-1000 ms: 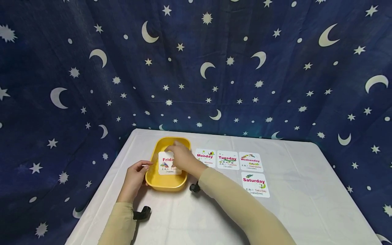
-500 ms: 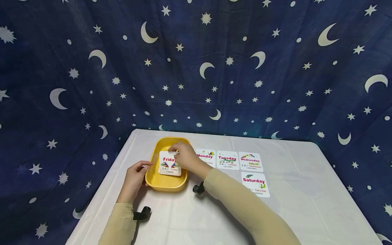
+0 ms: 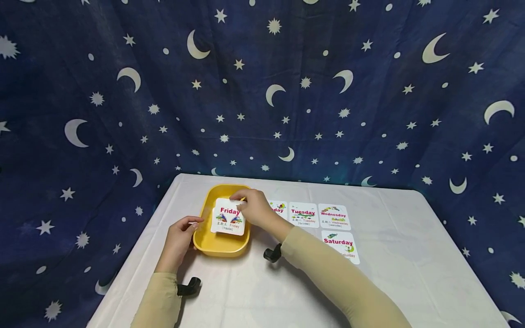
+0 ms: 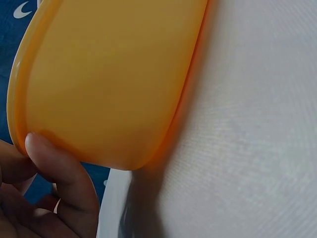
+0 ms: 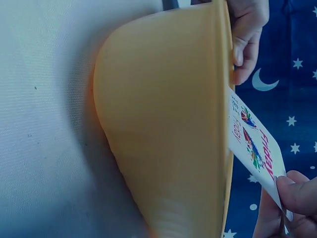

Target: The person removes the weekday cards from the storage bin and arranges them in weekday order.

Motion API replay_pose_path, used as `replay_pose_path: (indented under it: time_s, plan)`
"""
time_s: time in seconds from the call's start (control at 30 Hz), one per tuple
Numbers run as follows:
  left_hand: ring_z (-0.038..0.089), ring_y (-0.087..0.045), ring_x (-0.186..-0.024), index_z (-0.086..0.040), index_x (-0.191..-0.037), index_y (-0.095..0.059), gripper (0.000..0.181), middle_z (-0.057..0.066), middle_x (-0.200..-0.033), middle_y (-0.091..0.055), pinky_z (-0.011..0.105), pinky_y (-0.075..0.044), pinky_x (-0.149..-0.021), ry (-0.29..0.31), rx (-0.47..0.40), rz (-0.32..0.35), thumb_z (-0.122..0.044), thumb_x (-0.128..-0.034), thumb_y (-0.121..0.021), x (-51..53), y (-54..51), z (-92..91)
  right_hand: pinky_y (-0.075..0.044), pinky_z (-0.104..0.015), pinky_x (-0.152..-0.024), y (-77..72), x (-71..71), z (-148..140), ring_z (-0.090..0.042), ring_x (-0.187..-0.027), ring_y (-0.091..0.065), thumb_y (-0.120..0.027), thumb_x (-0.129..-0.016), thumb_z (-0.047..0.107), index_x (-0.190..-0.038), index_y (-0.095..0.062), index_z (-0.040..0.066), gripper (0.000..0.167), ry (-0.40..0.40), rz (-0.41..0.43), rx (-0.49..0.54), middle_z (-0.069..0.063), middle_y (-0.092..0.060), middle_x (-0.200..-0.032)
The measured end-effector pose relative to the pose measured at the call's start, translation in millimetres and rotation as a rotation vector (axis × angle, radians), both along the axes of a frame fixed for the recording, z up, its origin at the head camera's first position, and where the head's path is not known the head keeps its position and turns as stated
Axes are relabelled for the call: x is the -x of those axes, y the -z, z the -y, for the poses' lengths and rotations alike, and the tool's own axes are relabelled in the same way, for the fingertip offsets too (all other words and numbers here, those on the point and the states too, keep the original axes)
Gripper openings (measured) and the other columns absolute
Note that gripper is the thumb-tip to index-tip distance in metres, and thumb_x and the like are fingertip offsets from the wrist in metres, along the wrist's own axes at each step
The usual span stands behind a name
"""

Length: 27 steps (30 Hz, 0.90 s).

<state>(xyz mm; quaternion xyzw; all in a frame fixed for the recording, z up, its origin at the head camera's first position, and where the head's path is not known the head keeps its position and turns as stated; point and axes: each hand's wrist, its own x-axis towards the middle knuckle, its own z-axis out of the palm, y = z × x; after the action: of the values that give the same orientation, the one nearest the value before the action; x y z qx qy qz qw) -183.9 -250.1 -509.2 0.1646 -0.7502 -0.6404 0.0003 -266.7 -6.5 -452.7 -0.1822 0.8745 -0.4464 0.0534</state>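
A yellow tray [image 3: 221,251] stands at the left of the table. My left hand [image 3: 178,237] grips its left rim, thumb and fingers on the edge of the tray wall [image 4: 114,89] in the left wrist view. With thumb and fingers my right hand [image 3: 256,210] pinches the top right corner of the white Friday card [image 3: 228,227], which is tilted over the tray. The right wrist view shows the Friday card [image 5: 255,148] beside the tray's rim, its corner between the right hand's thumb and fingers [image 5: 297,196].
Right of the tray lie the Monday card [image 3: 280,207], partly behind the right hand, the Tuesday card [image 3: 303,221] and the Wednesday card [image 3: 335,223]. The Saturday card [image 3: 337,247] lies below Wednesday, partly covered by the right sleeve [image 3: 328,278]. A starry curtain hangs behind the white table.
My right hand has moved slightly right, taking hold of the Friday card's corner and raising it a little. More of the card's face shows. The left hand has stayed at the rim.
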Motion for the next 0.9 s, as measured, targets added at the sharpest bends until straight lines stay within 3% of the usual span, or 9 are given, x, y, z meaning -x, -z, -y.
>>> replay_pose_path:
  time_s: [0.17, 0.63, 0.9]
  plan:
    - [0.015, -0.057, -0.057, -0.002, -0.132, -0.070, 0.027, 0.013, -0.102, -0.061, 0.026, -0.052, -0.050, 0.003, -0.001, -0.005, -0.007, -0.1107, -0.054, -0.4, 0.3, 0.0, -0.055, -0.042, -0.109, -2.0, -3.8, -12.0, -0.021, -0.111, -0.064, -0.070, -0.096, -0.002, -0.122, -0.081, 0.018, 0.034, 0.006, -0.002, 0.048, 0.002, -0.077, -0.125]
    - [0.016, -0.059, -0.059, -0.002, -0.131, -0.071, 0.026, 0.014, -0.102, -0.062, 0.026, -0.053, -0.050, 0.002, 0.017, -0.013, -0.007, -0.1104, -0.055, -1.0, -0.4, 0.0, -0.056, -0.035, -0.092, -7.9, -24.9, -51.5, -0.018, -0.100, -0.066, -0.074, -0.093, -0.002, -0.118, -0.083, 0.017, 0.033, 0.010, -0.067, 0.078, 0.002, -0.080, -0.119]
    - [0.017, -0.060, -0.059, -0.001, -0.131, -0.071, 0.026, 0.016, -0.102, -0.063, 0.026, -0.053, -0.050, -0.001, 0.028, -0.018, -0.006, -0.1100, -0.057, -0.5, -1.5, -0.7, -0.053, -0.034, -0.091, -9.3, -35.1, -73.9, -0.020, -0.100, -0.065, -0.077, -0.093, -0.003, -0.118, -0.083, 0.017, 0.033, 0.047, -0.028, 0.102, 0.003, -0.080, -0.119]
